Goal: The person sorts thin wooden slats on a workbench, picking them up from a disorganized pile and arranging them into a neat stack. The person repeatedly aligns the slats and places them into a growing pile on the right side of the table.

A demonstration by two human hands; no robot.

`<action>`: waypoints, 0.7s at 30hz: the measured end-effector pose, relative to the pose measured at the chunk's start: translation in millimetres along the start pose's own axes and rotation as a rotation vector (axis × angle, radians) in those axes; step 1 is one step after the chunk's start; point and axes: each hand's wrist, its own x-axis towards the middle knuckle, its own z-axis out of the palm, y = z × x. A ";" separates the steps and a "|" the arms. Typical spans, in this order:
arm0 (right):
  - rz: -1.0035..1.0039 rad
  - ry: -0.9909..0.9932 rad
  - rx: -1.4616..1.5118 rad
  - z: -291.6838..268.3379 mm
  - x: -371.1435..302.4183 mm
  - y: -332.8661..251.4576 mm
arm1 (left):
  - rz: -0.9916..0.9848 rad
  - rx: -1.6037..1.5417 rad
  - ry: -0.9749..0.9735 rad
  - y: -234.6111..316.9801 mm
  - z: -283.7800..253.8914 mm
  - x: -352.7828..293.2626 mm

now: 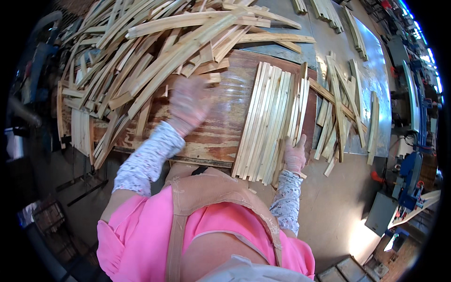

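Observation:
My left hand (189,105) is smeared by motion above the brown wooden tabletop (221,110), near the lower right side of a big heap of loose wooden strips (155,70). Its fingers are too blurred to read. On the right, my right hand (295,157) closes round the near end of narrow wooden strips (298,113). These lie just right of a neat row of pale wooden strips (263,124), set side by side with their near ends over the table's front edge. Both forearms wear patterned sleeves.
A shiny metal table (376,98) adjoins on the right, with crossed wooden strips (340,108) lying on it. More strip bundles (326,14) lie at the far right. Short pale boards (82,129) hang at the table's left end. Blue machinery (408,181) stands along the right side.

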 end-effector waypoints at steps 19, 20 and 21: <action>-0.367 -0.346 1.228 58.2 -99.6 -243.0 | 0.567 -0.106 -0.082 -38.0 -28.8 -0.4; -0.324 -0.282 1.109 59.1 -97.9 -232.5 | 0.039 -0.443 -0.212 -42.2 -45.2 13.6; -0.278 -0.232 0.994 61.2 -99.3 -222.4 | -0.041 -0.266 -0.214 -55.9 -78.0 25.6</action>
